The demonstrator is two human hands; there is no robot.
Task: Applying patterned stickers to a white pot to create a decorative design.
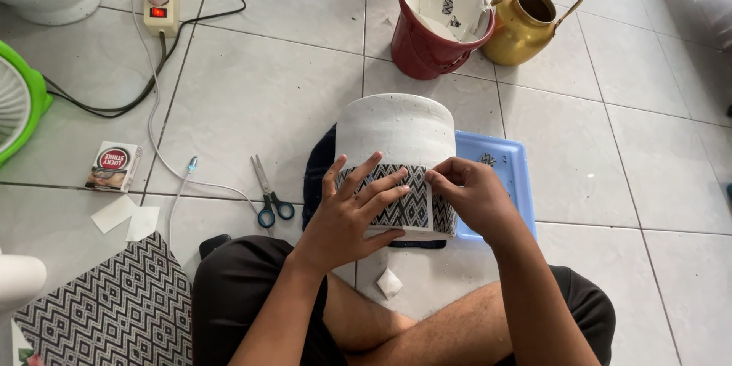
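Observation:
A grey cement pot (393, 128) lies on its side on the floor tiles in front of my crossed legs. A strip of black-and-white zigzag patterned paper (415, 206) wraps its near end. My left hand (347, 210) lies flat on the patterned strip with fingers spread, pressing it against the pot. My right hand (473, 194) pinches the strip's edge at the pot's right side. The pot rests on a dark cloth (316, 171).
A blue tray (503, 164) sits right of the pot. Blue-handled scissors (267, 194) lie to the left. A red bucket (427, 46) with paper scraps and a gold kettle (526, 23) stand behind. A patterned sheet (107, 309), small box (113, 166), power strip (160, 0) and cables lie left.

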